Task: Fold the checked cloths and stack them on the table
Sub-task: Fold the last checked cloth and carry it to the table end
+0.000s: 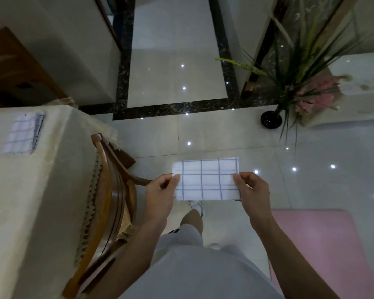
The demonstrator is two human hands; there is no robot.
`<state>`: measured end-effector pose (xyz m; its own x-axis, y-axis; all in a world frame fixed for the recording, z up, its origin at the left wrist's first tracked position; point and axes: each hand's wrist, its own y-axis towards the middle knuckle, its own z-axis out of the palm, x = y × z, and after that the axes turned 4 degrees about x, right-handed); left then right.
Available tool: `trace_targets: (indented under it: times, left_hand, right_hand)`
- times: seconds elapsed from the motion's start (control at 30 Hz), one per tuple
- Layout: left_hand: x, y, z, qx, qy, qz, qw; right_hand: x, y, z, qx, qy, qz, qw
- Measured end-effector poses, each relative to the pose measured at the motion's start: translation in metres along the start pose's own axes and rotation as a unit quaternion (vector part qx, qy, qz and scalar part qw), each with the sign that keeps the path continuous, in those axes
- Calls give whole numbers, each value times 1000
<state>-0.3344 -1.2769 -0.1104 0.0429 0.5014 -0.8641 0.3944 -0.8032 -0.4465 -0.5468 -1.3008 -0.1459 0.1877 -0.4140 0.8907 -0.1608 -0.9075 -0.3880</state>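
A white cloth with blue checks (206, 179), folded into a flat rectangle, hangs in the air in front of me above the floor. My left hand (160, 190) pinches its left edge and my right hand (254, 190) pinches its right edge. On the table with a cream covering (41, 180) at my left lies a stack of folded checked cloths (23, 134), near the table's far end.
A wooden chair (110, 190) stands pushed against the table between me and the stack. A pink mat (324, 244) lies on the tiled floor at my right. A potted plant with pink flowers (300, 87) stands at the far right.
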Motion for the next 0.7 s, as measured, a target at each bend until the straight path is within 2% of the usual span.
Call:
trace_targets:
  times: [0.5, 0.7]
  left_hand:
    - [-118, 240, -16, -52, -81, -8, 995]
    - [-137, 294, -47, -121, -115, -22, 986]
  right_hand:
    - [154, 247, 124, 83, -104, -58, 989]
    - [193, 295, 188, 139, -131, -67, 979]
